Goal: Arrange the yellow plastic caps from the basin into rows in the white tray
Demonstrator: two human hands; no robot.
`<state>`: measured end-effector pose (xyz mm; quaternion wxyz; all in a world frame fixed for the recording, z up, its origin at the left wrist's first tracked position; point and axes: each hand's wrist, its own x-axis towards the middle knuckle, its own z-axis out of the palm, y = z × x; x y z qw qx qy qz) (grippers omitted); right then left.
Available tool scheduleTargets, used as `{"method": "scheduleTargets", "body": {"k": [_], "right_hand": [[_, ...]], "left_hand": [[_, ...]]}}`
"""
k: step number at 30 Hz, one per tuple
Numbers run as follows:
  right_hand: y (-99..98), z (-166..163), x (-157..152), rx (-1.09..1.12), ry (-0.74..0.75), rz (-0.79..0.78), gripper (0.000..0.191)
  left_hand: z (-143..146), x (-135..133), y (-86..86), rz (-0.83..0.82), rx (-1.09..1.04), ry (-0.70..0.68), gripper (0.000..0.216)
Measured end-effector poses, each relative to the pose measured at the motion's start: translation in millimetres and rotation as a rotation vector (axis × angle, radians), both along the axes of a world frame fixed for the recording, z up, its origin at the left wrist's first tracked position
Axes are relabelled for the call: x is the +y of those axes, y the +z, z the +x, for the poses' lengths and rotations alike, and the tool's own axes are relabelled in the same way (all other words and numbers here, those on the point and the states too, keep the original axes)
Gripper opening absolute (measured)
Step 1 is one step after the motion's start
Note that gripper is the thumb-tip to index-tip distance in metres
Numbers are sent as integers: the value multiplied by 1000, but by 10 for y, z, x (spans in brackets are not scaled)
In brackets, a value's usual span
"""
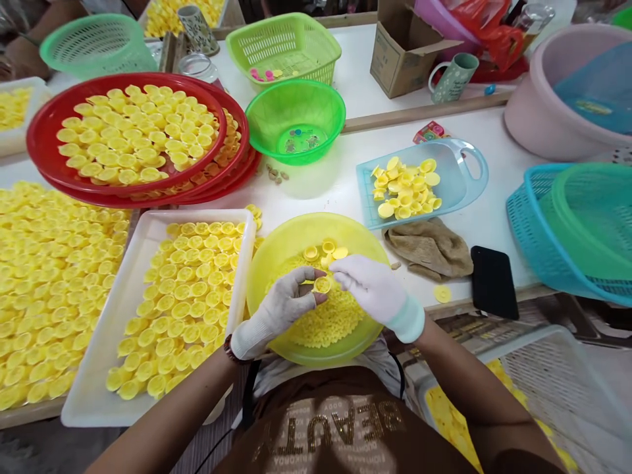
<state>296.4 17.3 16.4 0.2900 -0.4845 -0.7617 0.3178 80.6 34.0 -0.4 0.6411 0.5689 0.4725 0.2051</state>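
Observation:
Both my hands wear white gloves and meet over a yellow bowl (276, 263) at the table's front edge. My left hand (279, 309) pinches a small yellow cap (322, 284) between thumb and fingers. My right hand (370, 286) is closed on the same cap from the right, fingers pressed together. The bowl holds a heap of small yellow pieces (328, 319) and a few loose caps at its far side. A white tray (93, 368) filled with rows of yellow caps lies just left of the bowl.
Stacked red trays (39, 141) of caps sit at back left, with green bowl (296, 118) and green basket (284, 46) behind. A blue board (459, 178) carries caps at right, near a brown cloth (429, 247), black phone (494, 282) and teal baskets (567, 230).

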Motion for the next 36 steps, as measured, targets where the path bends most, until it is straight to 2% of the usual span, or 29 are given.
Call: {"method": "scheduleTargets", "body": {"k": [2, 4, 7, 10, 12, 16, 21, 25, 28, 32, 36], "right_hand": [[-38, -47, -24, -215, 59, -127, 23], [-113, -175, -62, -471, 200, -263, 21], [-221, -394, -118, -685, 342, -352, 18], [-207, -437, -137, -672, 325, -307, 21], [-122, -381, -130, -571, 261, -229, 21], [67, -378, -100, -286, 158, -62, 23], [126, -506, -80, -207, 81, 6, 26], [61, -366, -153, -240, 32, -38, 22], [-73, -249, -213, -387, 89, -155, 20], [-235, -255, -249, -635, 238, -293, 23], [-293, -331, -244, -677, 251, -328, 23]], "left_hand": [[-41, -4, 18, -11, 1, 10, 42], [-119, -17, 26, 2, 24, 15, 41], [-265, -35, 20, 132, 101, 28, 37], [-401, -35, 0, 389, 171, 8, 28], [-458, -24, -13, 503, 201, -38, 25], [-460, -6, -3, 572, 191, -117, 21], [-431, -32, 60, 613, 197, -142, 13], [-589, -54, 124, 576, 193, -73, 24], [-837, 36, 213, 601, 226, 23, 25], [-1224, 378, 297, 728, 462, 229, 24], [-1385, 830, 250, 802, 610, 288, 13]]}}
